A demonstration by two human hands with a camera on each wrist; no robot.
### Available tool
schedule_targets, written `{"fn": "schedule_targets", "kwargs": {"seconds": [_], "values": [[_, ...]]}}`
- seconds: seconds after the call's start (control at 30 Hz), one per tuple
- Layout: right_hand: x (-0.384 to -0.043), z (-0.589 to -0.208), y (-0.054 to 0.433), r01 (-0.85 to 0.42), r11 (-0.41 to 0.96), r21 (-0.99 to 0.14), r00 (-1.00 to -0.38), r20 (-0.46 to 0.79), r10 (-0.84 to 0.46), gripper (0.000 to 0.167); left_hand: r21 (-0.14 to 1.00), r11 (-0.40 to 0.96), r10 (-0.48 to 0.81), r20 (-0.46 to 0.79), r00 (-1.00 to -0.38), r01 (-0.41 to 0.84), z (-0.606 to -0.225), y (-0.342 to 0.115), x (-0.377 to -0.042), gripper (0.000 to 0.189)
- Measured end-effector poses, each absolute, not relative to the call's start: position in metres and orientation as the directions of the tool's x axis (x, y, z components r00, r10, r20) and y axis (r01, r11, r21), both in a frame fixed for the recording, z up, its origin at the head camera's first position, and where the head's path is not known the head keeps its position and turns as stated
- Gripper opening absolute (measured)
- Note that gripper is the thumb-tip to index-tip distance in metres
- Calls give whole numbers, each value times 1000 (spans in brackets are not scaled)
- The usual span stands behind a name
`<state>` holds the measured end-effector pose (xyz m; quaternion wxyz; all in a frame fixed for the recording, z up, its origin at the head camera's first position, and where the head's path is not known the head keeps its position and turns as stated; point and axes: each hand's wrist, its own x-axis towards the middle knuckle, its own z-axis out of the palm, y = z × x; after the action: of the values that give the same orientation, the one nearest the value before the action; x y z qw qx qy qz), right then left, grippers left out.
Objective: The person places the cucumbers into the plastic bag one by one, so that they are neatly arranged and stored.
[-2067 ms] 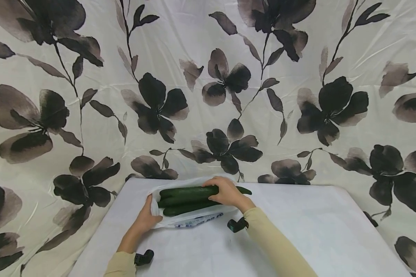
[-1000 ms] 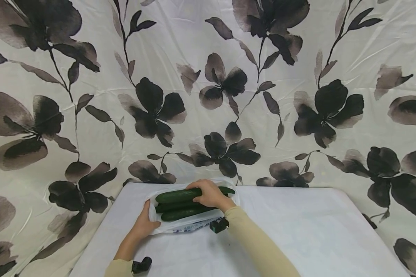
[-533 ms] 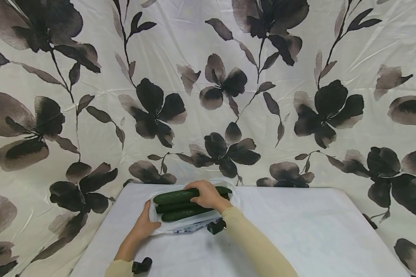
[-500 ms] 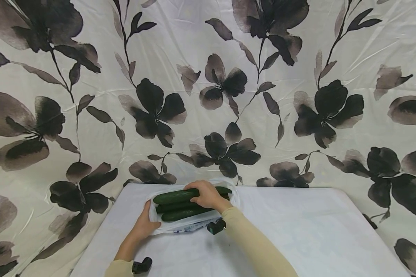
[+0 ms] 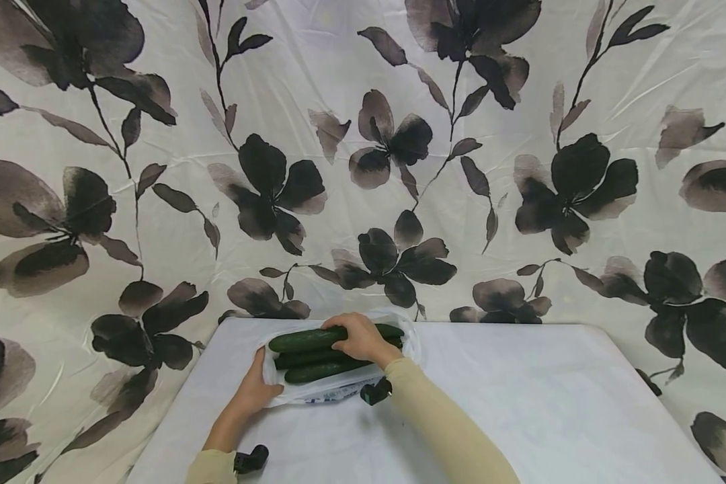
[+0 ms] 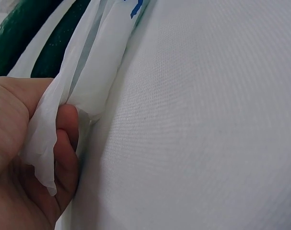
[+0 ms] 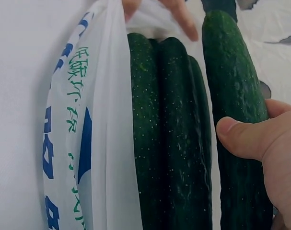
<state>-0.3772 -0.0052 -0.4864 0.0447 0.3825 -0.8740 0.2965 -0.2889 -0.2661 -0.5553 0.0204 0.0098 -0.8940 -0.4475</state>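
A white plastic bag (image 5: 334, 392) with blue and green print lies open at the far side of the table, with several cucumbers (image 5: 320, 371) side by side in its mouth. My left hand (image 5: 252, 390) holds the bag's left edge; in the left wrist view the plastic (image 6: 42, 139) runs between thumb and curled fingers. My right hand (image 5: 360, 337) grips the rearmost cucumber (image 5: 302, 339) around its middle. In the right wrist view that held cucumber (image 7: 234, 72) sits apart from the others (image 7: 174, 120), the thumb across it. The bag's bottom is hidden.
The bag rests on a white-covered table (image 5: 520, 390). Behind the table's far edge hangs a pale cloth (image 5: 339, 222) printed with dark flowers. A small black camera (image 5: 376, 391) is strapped at the right wrist, another (image 5: 251, 459) at the left.
Over the two seconds my right hand has moved left with the cucumber, whose right end stuck out past the bag before. The left hand keeps its hold. Little differs in the last half second.
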Motion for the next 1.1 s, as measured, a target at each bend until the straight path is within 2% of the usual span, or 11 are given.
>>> {"fn": "schedule_targets", "kwargs": {"seconds": [1.1], "values": [[-385, -494, -8, -658, 563, -499, -740, 292, -606, 42, 806, 593, -42, 30, -999, -1, -557, -267, -289, 98]]}}
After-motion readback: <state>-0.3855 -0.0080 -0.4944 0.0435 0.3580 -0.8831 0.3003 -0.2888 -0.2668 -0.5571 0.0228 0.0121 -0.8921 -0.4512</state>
